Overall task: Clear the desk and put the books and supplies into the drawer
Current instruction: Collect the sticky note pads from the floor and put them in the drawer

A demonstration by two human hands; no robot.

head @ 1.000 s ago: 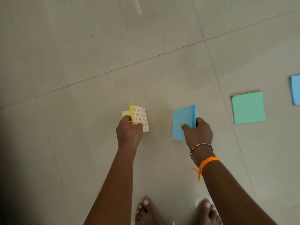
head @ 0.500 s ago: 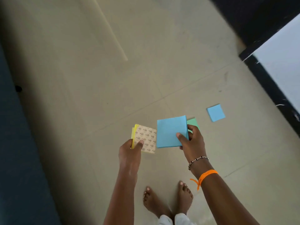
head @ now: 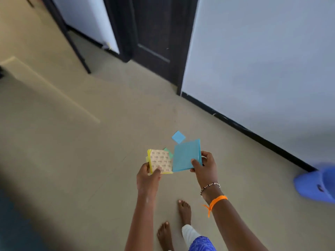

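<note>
My left hand (head: 147, 178) grips a yellow sticky-note pad (head: 160, 161) with a patterned backing, held upright at waist height. My right hand (head: 204, 167) holds a stack of blue sticky notes (head: 186, 154) right beside it, the two pads almost touching. On the floor beyond them lies a loose blue note (head: 178, 137). A green note (head: 169, 153) peeks out between the two pads, mostly hidden. No desk or drawer is in view.
I stand barefoot on a beige tiled floor (head: 90, 142). A dark door (head: 154, 33) and pale wall (head: 262, 60) with black skirting run along the back right. A blue plastic object (head: 317, 185) sits at the right edge.
I have straightened up from the floor with both pads in hand. The view has swung up toward the wall and door, and the notes on the floor look smaller and farther away.
</note>
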